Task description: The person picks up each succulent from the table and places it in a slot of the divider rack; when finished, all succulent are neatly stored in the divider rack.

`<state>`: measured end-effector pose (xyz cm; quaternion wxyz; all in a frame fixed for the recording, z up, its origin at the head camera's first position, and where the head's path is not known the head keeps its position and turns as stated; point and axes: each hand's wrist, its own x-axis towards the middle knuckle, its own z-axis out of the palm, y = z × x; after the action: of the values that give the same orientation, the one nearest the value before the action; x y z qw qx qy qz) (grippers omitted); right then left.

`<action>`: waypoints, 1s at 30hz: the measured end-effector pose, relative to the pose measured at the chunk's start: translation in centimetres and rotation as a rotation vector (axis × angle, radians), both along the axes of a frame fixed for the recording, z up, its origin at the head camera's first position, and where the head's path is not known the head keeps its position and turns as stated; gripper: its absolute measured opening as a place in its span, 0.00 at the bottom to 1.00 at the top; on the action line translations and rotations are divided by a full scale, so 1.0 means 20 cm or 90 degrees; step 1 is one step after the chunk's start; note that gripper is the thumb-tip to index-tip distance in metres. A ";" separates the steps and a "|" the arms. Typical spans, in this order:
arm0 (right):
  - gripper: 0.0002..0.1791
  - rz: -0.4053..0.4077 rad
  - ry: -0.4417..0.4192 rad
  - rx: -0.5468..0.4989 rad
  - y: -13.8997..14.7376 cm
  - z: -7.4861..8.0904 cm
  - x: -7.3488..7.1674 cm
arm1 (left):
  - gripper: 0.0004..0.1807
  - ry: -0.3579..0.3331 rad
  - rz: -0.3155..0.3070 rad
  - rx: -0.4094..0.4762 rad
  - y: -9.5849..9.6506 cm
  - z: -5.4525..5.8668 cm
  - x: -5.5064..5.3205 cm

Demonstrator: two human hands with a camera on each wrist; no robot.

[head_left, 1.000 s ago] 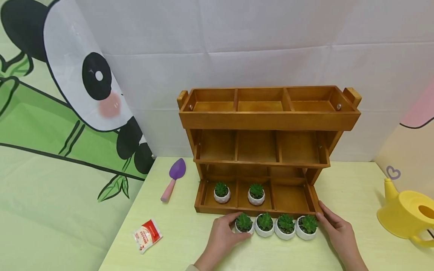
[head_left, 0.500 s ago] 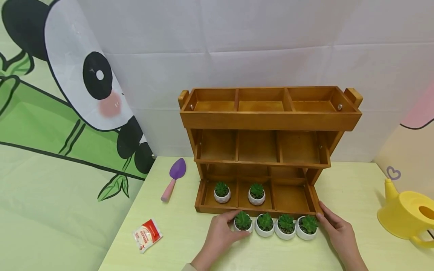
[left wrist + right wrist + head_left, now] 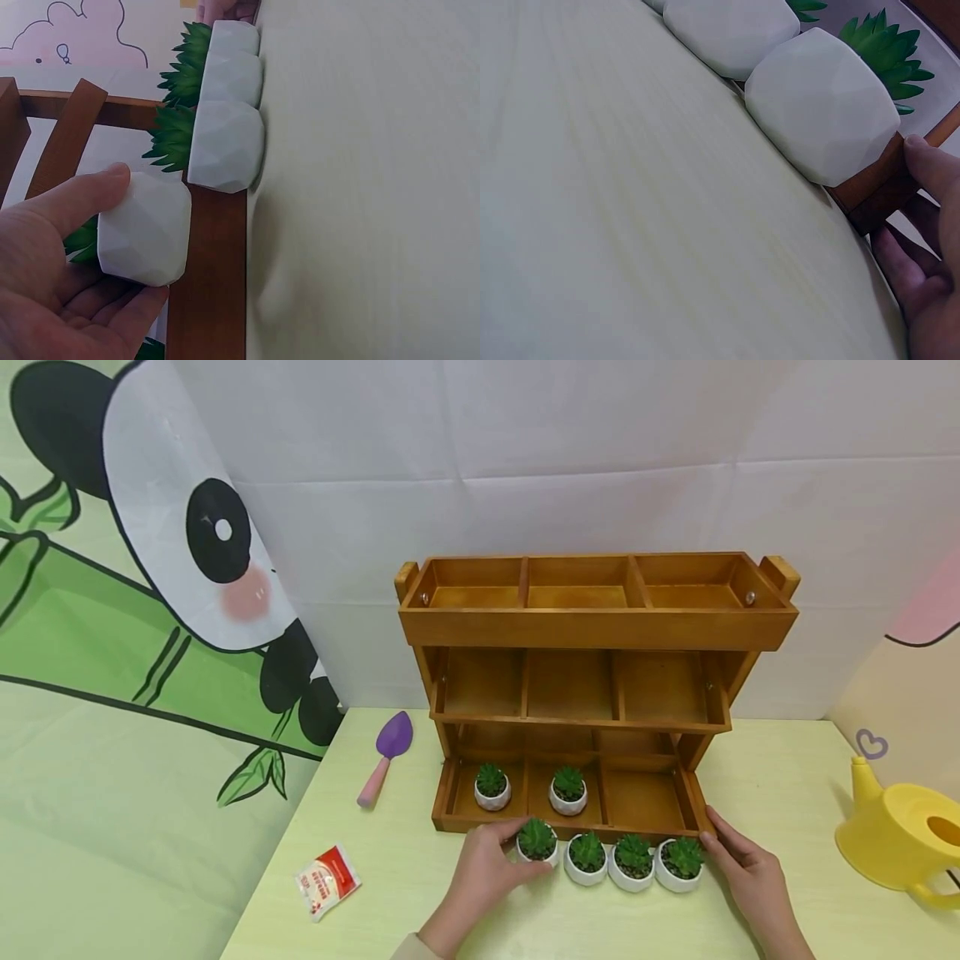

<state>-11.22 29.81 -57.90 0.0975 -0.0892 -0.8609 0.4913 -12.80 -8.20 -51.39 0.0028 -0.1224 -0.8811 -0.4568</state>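
My left hand [image 3: 483, 866] pinches a small potted succulent [image 3: 537, 841] by its white faceted pot, thumb and fingers on either side. In the left wrist view the held pot [image 3: 146, 229] is raised off the table, in front of the shelf's lower front board. Three more potted succulents [image 3: 632, 862] stand in a row on the table to its right, along the shelf's front edge. My right hand [image 3: 752, 871] holds the bottom right front corner of the brown wooden shelf [image 3: 598, 629]; the right wrist view shows the thumb and fingers around that corner [image 3: 877, 195].
Two potted succulents [image 3: 567, 791] sit in the left and middle compartments of the shelf's bottom tier. A purple trowel with a pink handle [image 3: 386, 752] and a red-and-white packet [image 3: 327, 882] lie at left. At right stands a yellow watering can [image 3: 892, 835].
My left hand has lifted the leftmost succulent of the row and shifted it slightly left, away from its neighbour. The right hand stays on the shelf corner.
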 end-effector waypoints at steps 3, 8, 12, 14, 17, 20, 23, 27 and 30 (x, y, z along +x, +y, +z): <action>0.30 0.000 0.008 0.000 0.00 0.00 0.00 | 0.38 -0.006 -0.005 0.010 0.00 0.03 -0.01; 0.30 0.000 0.004 -0.002 0.00 0.01 0.00 | 0.36 -0.008 -0.005 0.011 0.02 0.06 -0.05; 0.30 -0.003 -0.002 -0.003 0.00 0.01 0.00 | 0.35 -0.007 -0.009 0.018 0.05 0.09 -0.08; 0.30 -0.004 -0.001 -0.003 0.00 0.01 0.00 | 0.35 -0.010 -0.012 0.031 0.06 0.10 -0.10; 0.29 -0.004 0.008 -0.005 0.00 0.00 0.00 | 0.35 -0.026 -0.017 0.059 0.09 0.12 -0.12; 0.29 -0.001 0.019 -0.010 0.00 0.00 0.00 | 0.35 -0.052 -0.021 0.084 0.12 0.13 -0.15; 0.28 -0.001 0.027 -0.013 0.00 0.00 0.00 | 0.36 -0.066 -0.025 0.102 0.15 0.13 -0.17; 0.29 0.002 0.023 -0.014 0.00 0.00 0.00 | 0.38 -0.069 -0.025 0.092 0.18 0.13 -0.19; 0.29 0.002 0.021 -0.016 0.00 0.00 0.00 | 0.38 -0.072 -0.028 0.075 0.21 0.15 -0.21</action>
<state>-11.27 29.86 -57.97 0.1097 -0.0813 -0.8532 0.5034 -17.04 -3.93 -48.47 -0.0495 -0.1153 -0.8488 -0.5137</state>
